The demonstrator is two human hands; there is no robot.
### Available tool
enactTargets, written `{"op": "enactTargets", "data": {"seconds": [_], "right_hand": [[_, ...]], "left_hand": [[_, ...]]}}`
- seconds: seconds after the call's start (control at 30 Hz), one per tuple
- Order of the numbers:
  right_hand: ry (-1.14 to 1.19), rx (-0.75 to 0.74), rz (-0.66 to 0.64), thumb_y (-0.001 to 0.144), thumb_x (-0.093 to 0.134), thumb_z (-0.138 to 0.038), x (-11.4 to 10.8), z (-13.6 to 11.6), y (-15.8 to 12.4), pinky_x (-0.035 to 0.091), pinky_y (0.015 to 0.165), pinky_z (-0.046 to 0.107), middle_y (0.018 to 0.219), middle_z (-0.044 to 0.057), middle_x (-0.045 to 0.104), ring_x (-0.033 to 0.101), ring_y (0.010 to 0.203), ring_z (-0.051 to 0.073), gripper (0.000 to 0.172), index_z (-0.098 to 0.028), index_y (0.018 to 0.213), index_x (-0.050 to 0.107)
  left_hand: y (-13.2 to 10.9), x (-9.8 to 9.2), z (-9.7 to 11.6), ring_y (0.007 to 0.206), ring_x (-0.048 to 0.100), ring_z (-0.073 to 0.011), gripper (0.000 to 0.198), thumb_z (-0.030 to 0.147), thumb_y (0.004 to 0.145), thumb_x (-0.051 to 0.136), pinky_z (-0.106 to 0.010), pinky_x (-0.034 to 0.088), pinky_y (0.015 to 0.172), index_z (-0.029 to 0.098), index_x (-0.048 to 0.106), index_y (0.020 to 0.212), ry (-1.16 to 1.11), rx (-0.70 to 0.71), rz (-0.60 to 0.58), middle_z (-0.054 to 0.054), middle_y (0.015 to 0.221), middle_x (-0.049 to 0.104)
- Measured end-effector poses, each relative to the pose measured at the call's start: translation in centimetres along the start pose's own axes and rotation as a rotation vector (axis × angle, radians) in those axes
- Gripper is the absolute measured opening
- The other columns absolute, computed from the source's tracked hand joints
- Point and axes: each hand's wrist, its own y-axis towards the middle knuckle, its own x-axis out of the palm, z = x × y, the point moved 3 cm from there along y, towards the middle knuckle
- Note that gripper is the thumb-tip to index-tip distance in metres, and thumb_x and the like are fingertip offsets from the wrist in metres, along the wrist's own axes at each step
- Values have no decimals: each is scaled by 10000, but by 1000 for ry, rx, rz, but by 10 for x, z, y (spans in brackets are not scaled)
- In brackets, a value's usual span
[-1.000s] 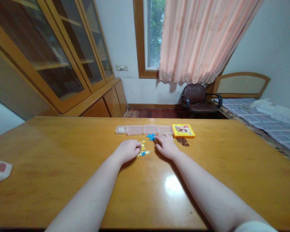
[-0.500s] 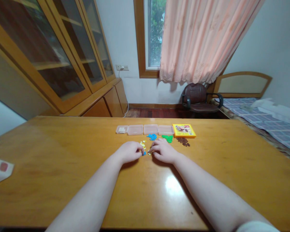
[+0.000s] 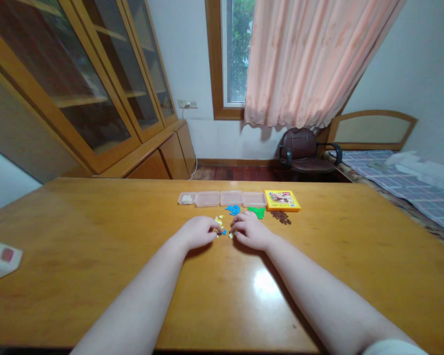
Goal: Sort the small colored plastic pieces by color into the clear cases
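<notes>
My left hand [image 3: 201,231] is closed, its thumb and forefinger pinching a small blue piece [image 3: 224,232]. Facing it across a narrow gap, my right hand [image 3: 251,230] has curled fingers with a small whitish piece [image 3: 231,236] at the tips. A scatter of yellow and white pieces [image 3: 219,220] lies just beyond my left fingers. Behind the hands are a pile of blue pieces [image 3: 233,210] and a pile of green pieces [image 3: 258,212]. Brown pieces [image 3: 281,217] lie farther right. The exact shape of the pieces is too small to tell.
Clear shallow plastic trays [image 3: 207,199] stand in a row behind the piles, the leftmost holding something white. A yellow box [image 3: 282,200] ends the row at the right. A white and red object [image 3: 2,261] sits at the wooden table's [image 3: 96,236] left edge.
The blue piece at my left fingertips has shifted slightly right and away from me. The whitish piece at my right fingertips has moved a little right. Both hands have stayed almost in place.
</notes>
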Motion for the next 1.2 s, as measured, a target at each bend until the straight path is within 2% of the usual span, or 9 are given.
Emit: {"op": "enactTargets", "data": {"seconds": [0.17,0.37,0.67,0.77,0.9,1.2], "right_hand": [[-19,31,15,837,550,-189,2,3,0,336,874,365,986,51,622,473,963,218,246,-245,1017,708],[-4,25,15,834,551,-182,1,2,-1,336,888,366,1004,47,625,475,980,218,251,-249,1019,708],[14,11,38,837,534,-166,1,3,0,341,887,370,1006,47,639,480,975,216,252,-237,1000,711],[16,3,39,835,533,-161,1,2,0,344,887,370,997,49,641,481,982,216,250,-233,997,710],[19,-5,48,832,539,-157,2,3,0,348,891,368,988,44,643,486,982,213,246,-231,993,709],[22,-17,49,822,560,-153,3,5,0,361,887,377,983,47,643,501,968,217,236,-229,987,711]], "left_hand": [[-1,-3,3,808,651,-191,369,202,743,506,-253,455,708,296,730,1021,15,-13,9,-7,905,741],[-3,-7,3,774,640,-192,265,190,727,520,-267,443,715,264,752,830,70,-14,42,-11,840,729],[-1,-2,-1,840,644,-198,354,183,731,499,-262,447,726,308,751,946,65,-2,10,2,928,737],[-2,-6,0,801,639,-194,282,204,736,513,-260,442,722,273,752,869,94,-44,52,-14,875,732],[-3,-9,0,766,634,-189,233,229,746,512,-256,434,703,246,743,776,114,-67,42,-26,813,724],[-1,-5,1,828,650,-197,319,192,735,496,-270,446,744,284,754,898,86,-24,16,-1,905,740]]}}
